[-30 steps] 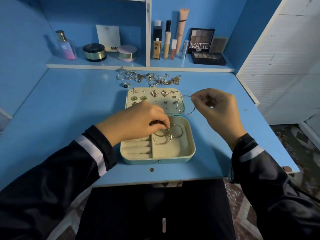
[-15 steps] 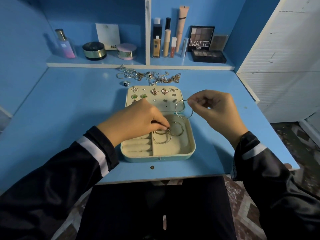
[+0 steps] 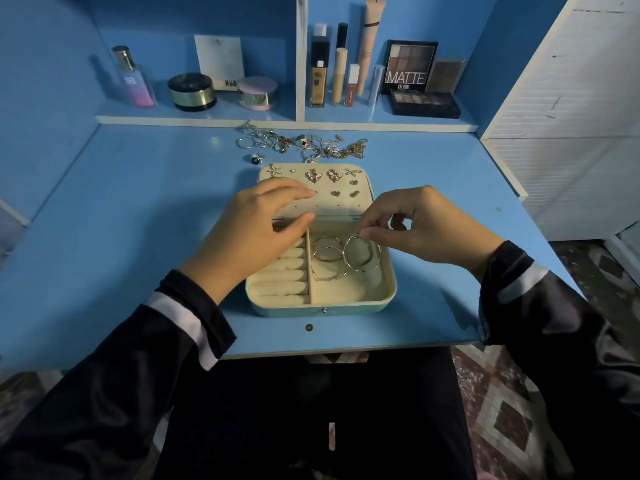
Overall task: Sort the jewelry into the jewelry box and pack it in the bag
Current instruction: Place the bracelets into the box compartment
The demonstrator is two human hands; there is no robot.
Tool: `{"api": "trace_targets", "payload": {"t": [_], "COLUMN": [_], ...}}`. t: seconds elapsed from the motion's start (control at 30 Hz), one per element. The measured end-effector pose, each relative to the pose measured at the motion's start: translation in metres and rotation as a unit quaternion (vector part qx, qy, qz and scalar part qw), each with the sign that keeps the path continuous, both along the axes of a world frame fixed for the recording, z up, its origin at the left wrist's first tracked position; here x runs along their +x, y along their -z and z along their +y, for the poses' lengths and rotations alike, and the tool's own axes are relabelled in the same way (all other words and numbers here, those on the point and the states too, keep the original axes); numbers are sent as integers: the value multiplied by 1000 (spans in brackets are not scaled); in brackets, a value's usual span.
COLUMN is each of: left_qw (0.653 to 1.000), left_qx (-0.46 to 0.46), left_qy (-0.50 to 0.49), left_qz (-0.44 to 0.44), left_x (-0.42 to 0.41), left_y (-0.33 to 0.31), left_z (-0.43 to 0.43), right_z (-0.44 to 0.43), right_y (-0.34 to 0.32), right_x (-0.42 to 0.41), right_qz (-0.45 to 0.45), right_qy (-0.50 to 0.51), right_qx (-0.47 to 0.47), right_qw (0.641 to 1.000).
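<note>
An open teal jewelry box [image 3: 389, 292] with a cream lining lies on the blue desk. Its lid [image 3: 363, 202] holds several stud earrings. Hoop earrings [image 3: 327, 254] lie in the right compartment. My right hand [image 3: 415, 230] pinches a large hoop [image 3: 358, 254] by its top and holds it over that compartment. My left hand [image 3: 256, 230] hovers over the ring rolls [image 3: 280, 285] with its fingers relaxed and nothing in them. A pile of loose jewelry [image 3: 304, 143] and a single ring [image 3: 257, 158] lie behind the box.
A shelf at the back carries a perfume bottle [image 3: 133, 77], two round jars [image 3: 192, 91], makeup tubes [image 3: 341, 71] and eyeshadow palettes [image 3: 410, 67]. A white louvred panel [image 3: 571, 116] stands to the right. The desk's front edge [image 3: 311, 351] is near my lap.
My right hand has brought the large hoop down from above the lid into the right compartment. My left hand has lifted off the hoops in the box and opened.
</note>
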State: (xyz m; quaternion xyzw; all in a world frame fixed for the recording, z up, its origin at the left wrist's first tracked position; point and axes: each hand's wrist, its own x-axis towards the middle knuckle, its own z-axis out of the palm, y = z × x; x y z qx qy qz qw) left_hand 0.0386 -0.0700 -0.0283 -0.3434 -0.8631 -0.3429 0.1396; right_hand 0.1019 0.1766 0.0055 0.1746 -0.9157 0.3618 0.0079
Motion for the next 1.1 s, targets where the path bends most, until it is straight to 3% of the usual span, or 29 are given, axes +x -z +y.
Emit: {"api": "trace_targets", "payload": {"t": [0.37,0.77,0.93,1.1], "left_qw": [992,991,994,997], "left_qx": [-87,-99,-74,-42], "left_qy": [-42,-37,-32,-46], "left_qz": [-80,-81,-67,-48], "left_x": [2,2,-4,-29], "left_y": [1,2,-1,-13], "left_z": [1,2,-1,-9], "right_z": [-1,-4,0,6], "right_y": [4,2,-1,-16], "right_x": [-9,-10,-14,-28], "right_qz": [47,52,24,-28], "right_qy": [-61,-77,-57,-16], "right_qx": [61,94,76,-6], "right_qw": [995,991,995,999]}}
